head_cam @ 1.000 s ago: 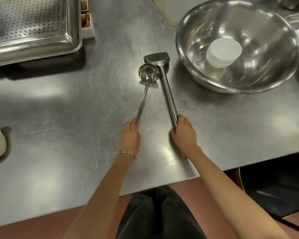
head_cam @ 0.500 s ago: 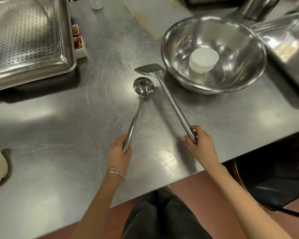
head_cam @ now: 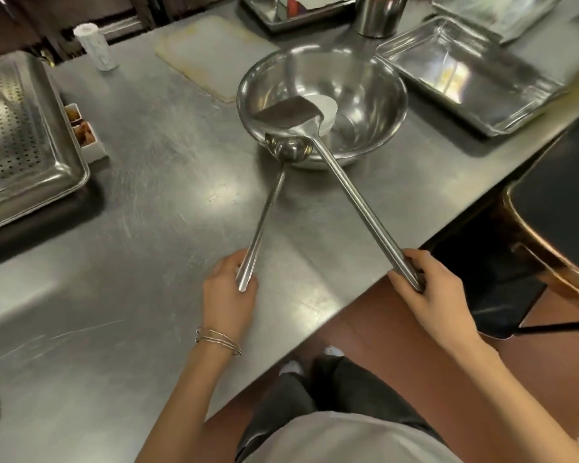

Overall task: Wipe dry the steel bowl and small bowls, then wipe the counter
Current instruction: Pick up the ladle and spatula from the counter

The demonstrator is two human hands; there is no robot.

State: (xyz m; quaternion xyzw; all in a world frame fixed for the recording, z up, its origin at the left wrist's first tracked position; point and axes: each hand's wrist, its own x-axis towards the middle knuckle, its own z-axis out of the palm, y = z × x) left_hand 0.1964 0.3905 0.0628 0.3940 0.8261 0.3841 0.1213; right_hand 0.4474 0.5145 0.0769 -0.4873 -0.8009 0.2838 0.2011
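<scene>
Steel counter (head_cam: 121, 202): left hand (head_cam: 229, 295) grips ladle (head_cam: 286, 150), right hand (head_cam: 430, 289) grips spatula (head_cam: 286, 113) over steel bowl (head_cam: 375, 95).

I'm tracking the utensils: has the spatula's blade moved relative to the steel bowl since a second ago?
Yes. The spatula blade, earlier flat on the counter left of the steel bowl, now hangs raised over its near rim, held by the right hand.

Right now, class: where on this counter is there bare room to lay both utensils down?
Bare steel lies between the perforated tray and the steel bowl, running to the near edge by the left hand. Crowded: the far right, with trays and canister.
</scene>
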